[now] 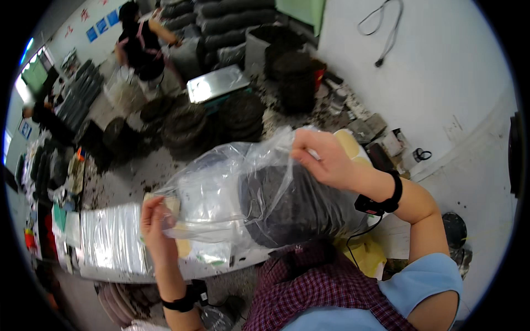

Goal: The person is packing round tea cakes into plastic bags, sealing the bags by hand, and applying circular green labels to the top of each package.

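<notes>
A large clear plastic bag (pixel 221 165) is stretched between my two hands, its mouth spread wide toward the left. Inside its right part lies a thick dark round bundle (pixel 298 204), on its side on the table in front of me. My left hand (pixel 157 220) pinches the near left edge of the bag. My right hand (pixel 323 157) grips the far edge, above the dark bundle, with fingers closed on the film. Under the bag, a stack of clear film shows through in part.
A pile of flat silvery plastic bags (pixel 113 237) lies at the table's left. Behind stand dark round stacks (pixel 187 129), a metal-topped scale (pixel 218 84) and a dark bucket-shaped stack (pixel 292 83). Another person (pixel 146 47) stands farther back. A white wall (pixel 430 71) rises at the right.
</notes>
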